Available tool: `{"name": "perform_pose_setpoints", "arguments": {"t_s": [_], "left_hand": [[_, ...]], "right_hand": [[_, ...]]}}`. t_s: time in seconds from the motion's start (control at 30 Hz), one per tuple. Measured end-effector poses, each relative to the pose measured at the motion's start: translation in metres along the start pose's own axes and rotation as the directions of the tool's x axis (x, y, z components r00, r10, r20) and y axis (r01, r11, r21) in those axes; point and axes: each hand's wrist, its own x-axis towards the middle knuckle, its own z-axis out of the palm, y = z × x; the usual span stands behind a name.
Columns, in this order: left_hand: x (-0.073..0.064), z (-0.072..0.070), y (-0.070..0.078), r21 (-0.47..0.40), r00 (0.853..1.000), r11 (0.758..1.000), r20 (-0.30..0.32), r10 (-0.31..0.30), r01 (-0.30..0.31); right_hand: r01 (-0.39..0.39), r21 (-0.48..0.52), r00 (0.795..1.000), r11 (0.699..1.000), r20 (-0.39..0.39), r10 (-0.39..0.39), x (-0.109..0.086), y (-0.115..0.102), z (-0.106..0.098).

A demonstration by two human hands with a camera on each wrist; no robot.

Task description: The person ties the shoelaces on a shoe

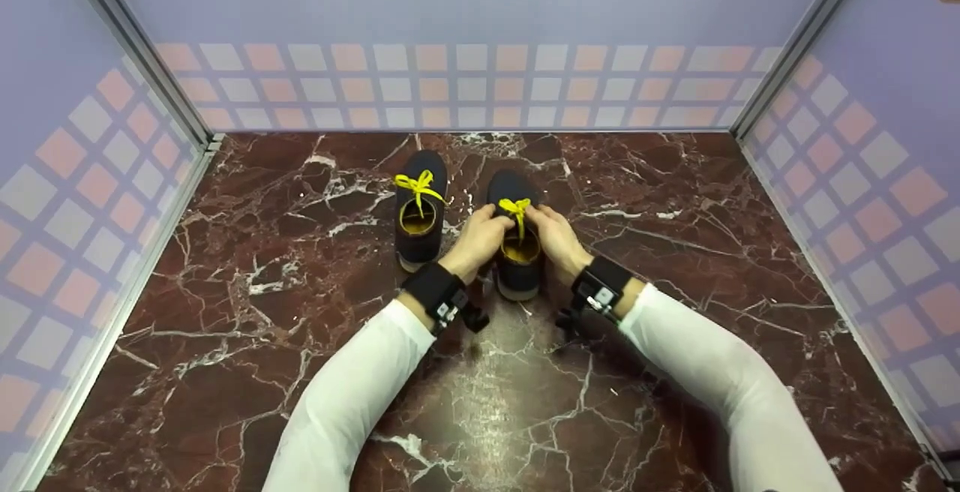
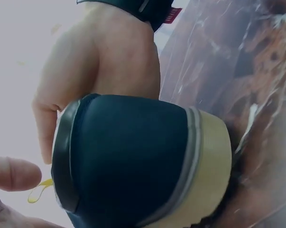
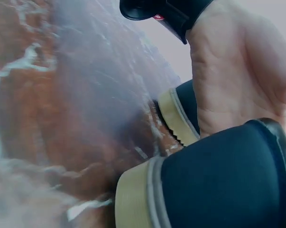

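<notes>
A dark shoe (image 1: 519, 274) with a yellow shoelace (image 1: 515, 208) tied in a bow stands on the floor, toe away from me. My left hand (image 1: 480, 241) comes from its left and holds the shoelace at the bow's left side. From the other side my right hand (image 1: 556, 237) pinches the shoelace at the bow's right. The left wrist view shows the shoe's heel (image 2: 133, 156) close up, with my left thumb (image 2: 17, 174) by a yellow loop (image 2: 40, 191). In the right wrist view the heel hides my left fingertips.
A matching dark shoe (image 1: 420, 244), also with a yellow bow (image 1: 418, 183), stands just left of my left hand. Under both lies a red-brown marbled floor (image 1: 300, 312). Purple panels with pink and white squares, such as the back wall (image 1: 472, 87), enclose the area on three sides.
</notes>
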Motion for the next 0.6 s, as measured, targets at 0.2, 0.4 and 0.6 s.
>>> {"name": "perform_pose_setpoints", "arguments": {"t_s": [0.2,0.4,0.6], "left_hand": [[0.068,0.004,-0.024,0.013,1.000,1.000,-0.017,-0.009,0.010],[0.091,0.006,-0.021,0.063,1.000,0.998,-0.014,-0.014,0.015],[0.095,0.006,-0.018,0.029,0.999,0.999,-0.031,-0.026,0.027]], "right_hand": [[0.042,-0.062,0.998,0.997,-0.047,-0.045,0.023,-0.007,0.003],[0.072,-0.179,0.992,0.981,-0.085,-0.088,0.086,0.019,-0.014],[0.105,-0.225,0.986,0.969,-0.100,-0.130,0.114,0.033,-0.020]]}}
